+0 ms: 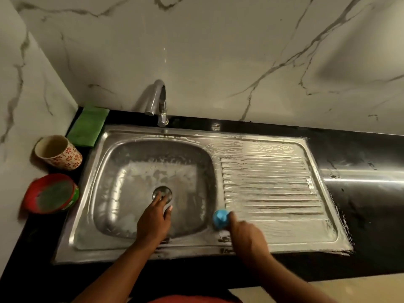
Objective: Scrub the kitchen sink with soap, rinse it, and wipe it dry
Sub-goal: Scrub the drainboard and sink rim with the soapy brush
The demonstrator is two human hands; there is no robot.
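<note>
Your right hand (pixel 247 239) closes its grip round a blue scrubber (pixel 220 218), which juts past the fingers at the near edge of the soapy steel sink (pixel 105 136), between basin (pixel 131 171) and drainboard (pixel 273 182). Your left hand (pixel 154 221) reaches into the basin, fingers straight and holding nothing, tips at the drain (pixel 162 192). A green sponge (pixel 88 126) lies far left on the black table (pixel 360 160).

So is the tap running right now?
Off, as far as shows: no stream falls from the faucet spout into the sink basin, which carries only a soapy film.
</note>
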